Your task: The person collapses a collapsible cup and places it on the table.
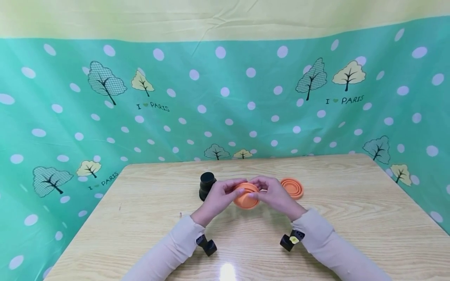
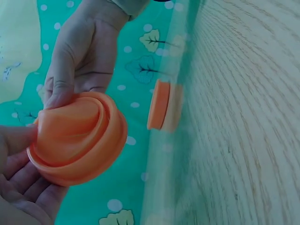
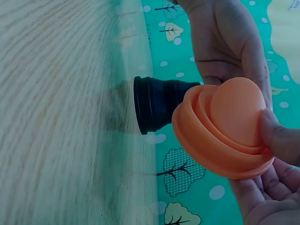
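Note:
Both hands hold an orange collapsible silicone cup [image 1: 247, 202] above the table, one at each side. My left hand [image 1: 218, 197] pinches its left edge, thumb on the near face and fingers behind. My right hand [image 1: 277, 196] pinches the opposite edge in the same way. In the left wrist view the cup's folded rings [image 2: 77, 140] look skewed, with the middle pushed in on one side. From the right wrist view, its round base [image 3: 238, 112] stands out at a tilt from the rings. The fingers behind the cup are partly hidden.
A black collapsible cup [image 1: 207, 181] stands extended, narrow end up, just behind my left hand. Beyond my right hand a second orange cup [image 1: 292, 188] lies flattened into rings. The wooden table [image 1: 351, 203] meets a green dotted cloth [image 1: 225, 128] at its back edge.

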`<action>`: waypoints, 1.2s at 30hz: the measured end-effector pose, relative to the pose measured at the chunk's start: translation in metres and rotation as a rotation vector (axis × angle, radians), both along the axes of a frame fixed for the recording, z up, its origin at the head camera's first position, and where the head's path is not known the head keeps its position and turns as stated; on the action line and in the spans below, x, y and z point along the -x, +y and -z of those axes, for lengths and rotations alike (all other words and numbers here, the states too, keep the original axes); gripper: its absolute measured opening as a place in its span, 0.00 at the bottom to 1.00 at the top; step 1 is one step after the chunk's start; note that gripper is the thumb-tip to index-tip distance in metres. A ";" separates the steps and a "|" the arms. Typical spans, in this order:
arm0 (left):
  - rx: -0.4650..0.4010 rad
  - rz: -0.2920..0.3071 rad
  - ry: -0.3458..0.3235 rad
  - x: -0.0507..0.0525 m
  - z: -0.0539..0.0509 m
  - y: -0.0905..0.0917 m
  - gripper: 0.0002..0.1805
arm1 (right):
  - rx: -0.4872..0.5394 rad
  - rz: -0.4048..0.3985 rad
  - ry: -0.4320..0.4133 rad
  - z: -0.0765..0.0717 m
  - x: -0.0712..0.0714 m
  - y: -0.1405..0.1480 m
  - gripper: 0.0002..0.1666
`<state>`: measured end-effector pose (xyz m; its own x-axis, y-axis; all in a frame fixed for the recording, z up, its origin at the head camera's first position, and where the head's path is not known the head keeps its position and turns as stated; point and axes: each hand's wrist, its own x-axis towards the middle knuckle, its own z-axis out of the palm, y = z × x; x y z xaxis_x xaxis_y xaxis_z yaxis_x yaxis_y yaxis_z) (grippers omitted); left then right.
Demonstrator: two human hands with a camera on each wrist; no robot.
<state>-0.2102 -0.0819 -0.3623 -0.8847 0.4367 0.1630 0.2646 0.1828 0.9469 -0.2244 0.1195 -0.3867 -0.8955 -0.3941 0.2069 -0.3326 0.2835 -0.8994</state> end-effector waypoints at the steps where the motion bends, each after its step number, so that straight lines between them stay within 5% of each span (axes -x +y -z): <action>1: -0.017 -0.001 -0.016 0.000 0.000 -0.001 0.19 | 0.010 0.005 0.002 0.000 0.000 0.000 0.18; 9: -0.099 -0.001 -0.085 0.002 -0.001 -0.002 0.25 | 0.165 0.079 -0.064 -0.001 0.002 0.001 0.19; 13: -0.154 -0.018 -0.088 0.008 0.009 -0.001 0.25 | 0.226 0.087 -0.089 -0.002 0.002 0.000 0.21; 17: -0.215 -0.038 -0.078 0.015 0.022 -0.001 0.22 | 0.225 0.093 -0.075 0.000 0.002 -0.001 0.21; 36: -0.254 -0.109 -0.057 0.016 0.033 0.002 0.19 | 0.191 0.090 -0.028 0.004 0.002 -0.003 0.19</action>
<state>-0.2258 -0.0795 -0.3957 -0.9351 0.2898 0.2039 0.2018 -0.0373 0.9787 -0.2266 0.1162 -0.3912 -0.9318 -0.2685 0.2444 -0.2875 0.1344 -0.9483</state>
